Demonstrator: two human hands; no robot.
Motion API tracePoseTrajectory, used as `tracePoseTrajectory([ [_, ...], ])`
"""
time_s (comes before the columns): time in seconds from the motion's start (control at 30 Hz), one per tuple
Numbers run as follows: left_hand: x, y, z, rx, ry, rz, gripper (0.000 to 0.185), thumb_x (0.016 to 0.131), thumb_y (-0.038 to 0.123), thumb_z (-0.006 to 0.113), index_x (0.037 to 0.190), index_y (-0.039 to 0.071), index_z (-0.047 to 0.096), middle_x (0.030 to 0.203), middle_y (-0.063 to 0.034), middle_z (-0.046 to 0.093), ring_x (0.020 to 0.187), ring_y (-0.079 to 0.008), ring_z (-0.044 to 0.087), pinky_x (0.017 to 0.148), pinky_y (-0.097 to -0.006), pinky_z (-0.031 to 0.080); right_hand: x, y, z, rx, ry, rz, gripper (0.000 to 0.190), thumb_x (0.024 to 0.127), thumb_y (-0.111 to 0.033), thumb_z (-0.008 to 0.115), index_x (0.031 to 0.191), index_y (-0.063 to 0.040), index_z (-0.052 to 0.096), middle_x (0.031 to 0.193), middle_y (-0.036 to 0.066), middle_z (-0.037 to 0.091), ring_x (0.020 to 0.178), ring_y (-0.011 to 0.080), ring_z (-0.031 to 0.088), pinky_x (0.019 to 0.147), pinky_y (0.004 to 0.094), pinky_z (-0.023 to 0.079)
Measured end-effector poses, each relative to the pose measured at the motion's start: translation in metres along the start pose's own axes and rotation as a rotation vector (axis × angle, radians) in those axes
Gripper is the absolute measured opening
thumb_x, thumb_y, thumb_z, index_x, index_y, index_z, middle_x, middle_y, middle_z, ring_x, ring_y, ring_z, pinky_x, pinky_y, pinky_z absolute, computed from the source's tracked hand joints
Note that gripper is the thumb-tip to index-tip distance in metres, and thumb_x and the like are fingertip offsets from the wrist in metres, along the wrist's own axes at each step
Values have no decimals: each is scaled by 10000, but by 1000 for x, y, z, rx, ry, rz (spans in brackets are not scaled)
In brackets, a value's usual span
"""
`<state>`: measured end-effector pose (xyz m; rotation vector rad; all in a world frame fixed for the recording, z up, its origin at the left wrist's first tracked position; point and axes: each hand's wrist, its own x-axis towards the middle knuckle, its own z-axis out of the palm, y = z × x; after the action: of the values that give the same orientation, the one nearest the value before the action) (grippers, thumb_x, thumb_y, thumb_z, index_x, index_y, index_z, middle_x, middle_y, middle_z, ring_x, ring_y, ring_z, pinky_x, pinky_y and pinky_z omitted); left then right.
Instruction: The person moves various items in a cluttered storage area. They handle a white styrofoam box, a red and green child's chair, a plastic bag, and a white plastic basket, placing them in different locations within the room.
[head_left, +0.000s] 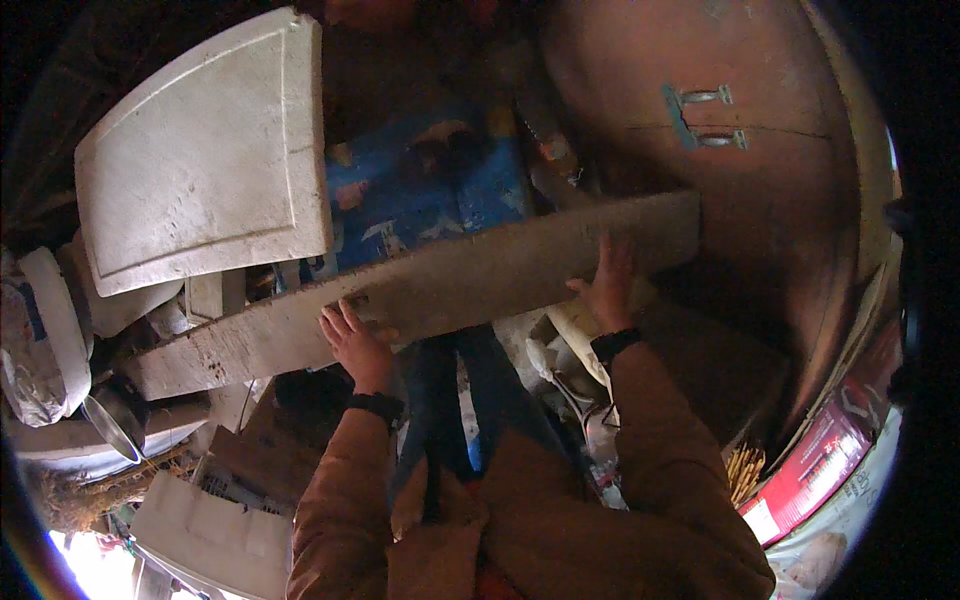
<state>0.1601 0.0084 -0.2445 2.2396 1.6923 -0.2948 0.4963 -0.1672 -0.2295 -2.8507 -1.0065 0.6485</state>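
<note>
A long, flat board, dusty and brownish grey, slants across the view before me, its right end higher in the picture. Against its lower edge rests my left hand, fingers spread over the face left of the middle. Farther right, my right hand holds the same edge with its fingers pointing up the face and its thumb out to the side. Both wrists wear dark bands. Above the board's left half is a large white foam lid. A blue printed surface shows behind the board, partly covered by it.
A reddish-brown wooden panel with metal fittings stands at right. Below it are thin sticks and a red package. At left lie a metal pot, a plastic-wrapped white container and a cream-coloured box.
</note>
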Motion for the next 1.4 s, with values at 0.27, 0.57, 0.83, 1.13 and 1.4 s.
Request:
tracePoseTrajectory([
  [0.27, -1, 6, -8, -15, -57, -86, 973, 544, 307, 808, 1341, 80, 297, 1406, -216, 226, 1307, -396, 197, 995, -480, 307, 0, -3, -8, -155, 7, 8, 1049, 565, -332, 814, 1371, -53, 203, 1405, 291, 140, 1292, 470, 147, 1048, 530, 184],
  [0.57, -1, 3, -4, -37, 0, -52, 941, 586, 326, 768, 1351, 67, 284, 1399, -227, 237, 1305, -401, 198, 1001, -482, 295, 0, -2, -3, -96, 1, 65, 1070, 540, -386, 812, 1363, -50, 217, 1381, 324, 163, 1282, 478, 163, 1032, 545, 194],
  [0.83, -5, 10, -17, -74, -18, -139, 880, 629, 375, 726, 1339, 64, 308, 1408, -212, 246, 1325, -355, 194, 1030, -513, 214, -3, -19, -26, -284, -60, 111, 1072, 561, -431, 802, 1368, -43, 212, 1370, 324, 203, 1288, 475, 153, 1038, 534, 207],
  [1.13, 40, 21, 2, -200, 208, 54, 555, 831, 303, 549, 1266, -1, 388, 1336, -183, 376, 1297, -319, 268, 1059, -491, 157, 2, 1, -4, -188, -34, 55, 989, 542, -438, 793, 1299, -21, 312, 1315, 341, 250, 1248, 488, 200, 1025, 523, 224],
  [1.4, 70, 27, 31, -292, 329, -66, 427, 874, 292, 486, 1174, -12, 493, 1170, -165, 531, 1200, -278, 406, 1072, -469, 148, -3, 10, -2, -133, -35, -22, 997, 602, -395, 785, 1348, -17, 243, 1388, 303, 159, 1276, 481, 164, 1037, 523, 213],
])
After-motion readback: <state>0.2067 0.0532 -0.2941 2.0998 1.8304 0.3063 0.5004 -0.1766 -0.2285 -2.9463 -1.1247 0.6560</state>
